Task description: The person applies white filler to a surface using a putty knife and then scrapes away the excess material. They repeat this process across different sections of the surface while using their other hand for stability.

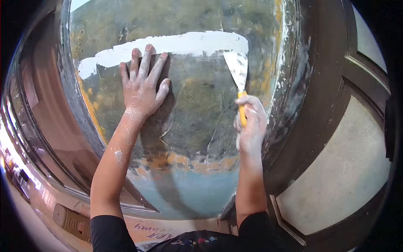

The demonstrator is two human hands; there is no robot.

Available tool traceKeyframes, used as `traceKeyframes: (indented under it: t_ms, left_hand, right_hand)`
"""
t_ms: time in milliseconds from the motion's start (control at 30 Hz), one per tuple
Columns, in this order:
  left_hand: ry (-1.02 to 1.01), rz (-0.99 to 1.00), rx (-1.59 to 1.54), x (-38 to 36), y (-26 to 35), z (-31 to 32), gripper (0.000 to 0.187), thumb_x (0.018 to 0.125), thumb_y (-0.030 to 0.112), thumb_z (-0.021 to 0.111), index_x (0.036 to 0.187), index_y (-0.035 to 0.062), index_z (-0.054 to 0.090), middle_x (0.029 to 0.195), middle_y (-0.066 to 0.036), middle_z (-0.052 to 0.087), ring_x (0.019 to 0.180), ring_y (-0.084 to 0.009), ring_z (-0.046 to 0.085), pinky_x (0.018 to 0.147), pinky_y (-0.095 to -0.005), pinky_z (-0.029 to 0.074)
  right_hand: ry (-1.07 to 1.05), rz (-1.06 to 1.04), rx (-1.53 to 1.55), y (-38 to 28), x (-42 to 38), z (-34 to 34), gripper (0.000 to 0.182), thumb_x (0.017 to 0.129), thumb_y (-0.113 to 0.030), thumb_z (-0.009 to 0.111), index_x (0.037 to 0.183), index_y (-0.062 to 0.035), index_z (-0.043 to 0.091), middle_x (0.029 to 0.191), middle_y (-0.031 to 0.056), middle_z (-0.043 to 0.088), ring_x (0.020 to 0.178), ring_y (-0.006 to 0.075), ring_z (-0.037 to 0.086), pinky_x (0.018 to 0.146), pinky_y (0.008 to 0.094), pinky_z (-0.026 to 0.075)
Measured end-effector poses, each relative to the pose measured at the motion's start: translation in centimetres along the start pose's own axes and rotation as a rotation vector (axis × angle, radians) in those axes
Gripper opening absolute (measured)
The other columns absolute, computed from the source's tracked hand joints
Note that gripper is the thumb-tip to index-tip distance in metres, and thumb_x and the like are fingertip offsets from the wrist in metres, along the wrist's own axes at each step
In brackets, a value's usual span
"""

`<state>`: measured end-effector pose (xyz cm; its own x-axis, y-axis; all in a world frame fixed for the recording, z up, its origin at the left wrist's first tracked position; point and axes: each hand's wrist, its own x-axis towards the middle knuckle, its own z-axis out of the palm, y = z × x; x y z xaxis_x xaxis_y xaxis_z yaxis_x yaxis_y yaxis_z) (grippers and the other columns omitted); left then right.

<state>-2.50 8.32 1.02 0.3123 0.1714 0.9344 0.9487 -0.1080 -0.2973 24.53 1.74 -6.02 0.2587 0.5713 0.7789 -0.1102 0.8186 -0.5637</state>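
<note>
A putty knife (236,69) with a yellow handle is gripped in my right hand (253,122), its blade smeared with white and pointing up. The blade's wide edge meets the lower right end of a white strip (189,42) on a dark, mottled wall (191,113). Dusted with white powder, my left hand (142,86) lies with fingers spread against the wall. Its middle fingertips reach the strip's lower border.
Brown panelled woodwork (325,155) with pale panels stands at the right. To the left is a reddish-brown glossy surface (54,96). Below the dark patch the wall is pale blue (193,189). A brown moulded object (71,221) sits at lower left.
</note>
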Motion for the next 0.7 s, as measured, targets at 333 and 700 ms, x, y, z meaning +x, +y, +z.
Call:
traceKeyframes:
  t_ms: [333,700]
  left_hand:
    - [-0.007,-0.029,0.028,-0.3,0.4,0.2,0.066,0.093,0.04,0.053,0.156,0.0252,0.041,0.168,-0.01,0.022,0.156,-0.0377,0.012,0.121,-0.0643,0.008]
    - [-0.021,-0.092,0.018,-1.8,1.4,0.3,0.065,0.092,0.036,0.052,0.155,0.0223,0.043,0.168,-0.011,0.022,0.156,-0.0383,0.012,0.121,-0.065,0.009]
  right_hand:
    - [-0.013,-0.008,0.028,0.2,0.9,-0.3,0.026,0.099,-0.012,0.042,0.102,-0.0046,0.066,0.096,-0.0005,0.061,0.064,0.0021,0.041,0.053,0.0202,0.031]
    - [-0.041,0.013,0.097,0.7,0.8,-1.9,0.025,0.101,-0.013,0.041,0.102,-0.0018,0.064,0.09,0.0007,0.059,0.074,0.0049,0.042,0.071,0.022,0.034]
